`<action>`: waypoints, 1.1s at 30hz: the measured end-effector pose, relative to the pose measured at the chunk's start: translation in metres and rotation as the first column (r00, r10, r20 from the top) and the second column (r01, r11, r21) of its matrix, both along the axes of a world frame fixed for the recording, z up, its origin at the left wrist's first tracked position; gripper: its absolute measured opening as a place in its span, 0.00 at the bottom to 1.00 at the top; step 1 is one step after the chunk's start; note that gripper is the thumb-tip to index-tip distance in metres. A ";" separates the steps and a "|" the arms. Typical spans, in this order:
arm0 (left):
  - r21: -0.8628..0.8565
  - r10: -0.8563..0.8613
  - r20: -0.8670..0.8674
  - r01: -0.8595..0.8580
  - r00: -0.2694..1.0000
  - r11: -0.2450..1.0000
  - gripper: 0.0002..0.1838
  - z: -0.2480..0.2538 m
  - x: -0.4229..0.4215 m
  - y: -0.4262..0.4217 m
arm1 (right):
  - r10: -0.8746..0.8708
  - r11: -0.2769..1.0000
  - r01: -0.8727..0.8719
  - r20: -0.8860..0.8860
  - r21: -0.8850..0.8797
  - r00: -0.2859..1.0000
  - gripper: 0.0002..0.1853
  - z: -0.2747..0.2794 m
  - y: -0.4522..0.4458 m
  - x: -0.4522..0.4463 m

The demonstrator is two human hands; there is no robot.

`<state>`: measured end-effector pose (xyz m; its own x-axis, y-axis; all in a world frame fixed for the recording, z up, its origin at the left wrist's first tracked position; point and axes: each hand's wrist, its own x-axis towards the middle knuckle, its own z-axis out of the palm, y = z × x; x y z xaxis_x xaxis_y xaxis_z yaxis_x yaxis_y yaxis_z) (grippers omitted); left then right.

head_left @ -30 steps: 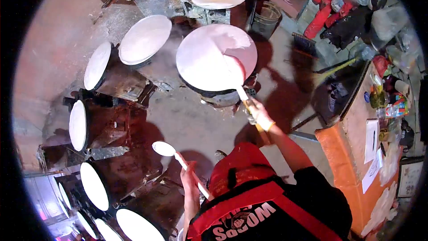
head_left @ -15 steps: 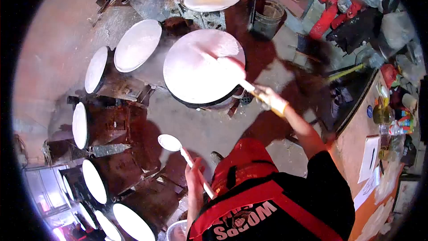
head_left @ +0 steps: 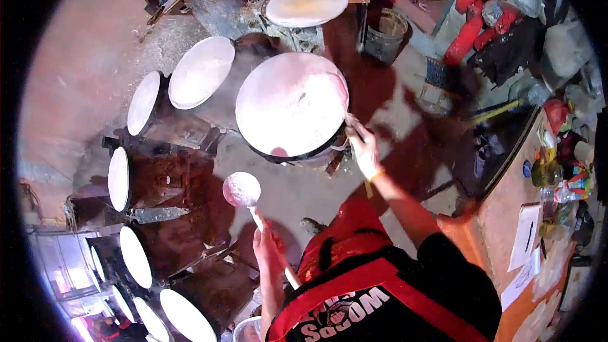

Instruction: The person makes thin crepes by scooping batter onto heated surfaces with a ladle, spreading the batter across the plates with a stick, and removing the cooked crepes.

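Observation:
My left hand [head_left: 268, 248] is closed around the pale handle of a ladle [head_left: 242, 190], whose round bowl has a whitish coating. The bowl hangs over the floor, apart from the griddle. My right hand [head_left: 363, 150] is at the right rim of a large round griddle [head_left: 288, 107] with a white layer on top. Its fingers are bent together at the rim, and what they pinch is too small to make out. A thin yellowish stick [head_left: 369, 190] shows below this hand; whether the hand holds it is unclear.
Several more white-topped round griddles curve around the left, among them one nearby [head_left: 202, 73] and one at the back [head_left: 307, 4]. A bucket [head_left: 385, 35] stands behind. On the right, a table [head_left: 497, 231] bears papers and bottles [head_left: 546, 171]. A white container [head_left: 248, 329] is low by my left side.
The white spreading tool in my right hand has left the griddle top. My right hand has moved down-left to the rim. The ladle bowl has turned to show more of its round face.

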<state>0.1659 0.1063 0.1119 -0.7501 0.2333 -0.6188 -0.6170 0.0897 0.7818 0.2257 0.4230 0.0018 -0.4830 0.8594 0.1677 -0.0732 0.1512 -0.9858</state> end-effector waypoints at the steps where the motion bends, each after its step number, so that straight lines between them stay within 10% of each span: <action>1: 0.004 -0.034 0.001 0.034 0.999 0.999 0.10 0.005 -0.001 0.001 | -0.025 0.970 0.022 -0.009 -0.241 1.000 0.19 -0.011 -0.012 -0.001; 2: 0.023 -0.073 0.001 0.073 0.997 0.997 0.10 0.003 -0.003 0.001 | -0.054 0.879 0.044 -0.009 -0.474 0.998 0.18 -0.023 -0.027 -0.004; 7: 0.163 -0.159 0.054 0.149 0.986 0.975 0.08 -0.003 -0.015 0.002 | 0.348 0.887 -0.254 0.196 -0.384 0.917 0.18 0.007 -0.034 -0.003; 10: 0.139 -0.213 0.075 0.201 0.974 0.970 0.08 0.006 -0.020 0.007 | -0.097 0.809 0.049 -0.050 -0.585 0.994 0.18 -0.007 -0.029 0.006; 13: 0.134 -0.265 0.101 0.251 0.959 0.959 0.08 0.004 -0.024 0.004 | 0.063 0.941 -0.029 0.090 -0.338 0.994 0.19 -0.015 -0.043 0.003; 15: 0.189 -0.288 0.117 0.263 0.951 0.946 0.09 -0.002 -0.024 0.002 | 0.237 0.804 -0.145 0.087 -0.576 0.968 0.18 -0.009 -0.031 0.005; 19: 0.160 -0.309 0.164 0.284 0.937 0.945 0.11 0.008 -0.017 0.007 | 0.068 0.947 0.019 0.256 -0.321 0.964 0.18 0.016 0.025 -0.010; 26: 0.057 -0.432 0.070 0.429 0.899 0.902 0.10 -0.016 -0.055 0.029 | 0.515 0.753 -0.330 0.198 -0.569 0.834 0.20 0.014 -0.003 0.060; 33: 0.095 -0.538 -0.120 0.549 0.835 0.831 0.13 -0.072 -0.131 0.120 | -0.005 0.948 0.023 0.057 -0.317 0.998 0.20 -0.059 -0.081 0.071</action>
<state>0.0350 0.2264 0.0399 -0.5281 0.6869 -0.4992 -0.4278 0.2926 0.8552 0.2963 0.3425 -0.0568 -0.4714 0.8706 -0.1411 -0.0183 -0.1695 -0.9854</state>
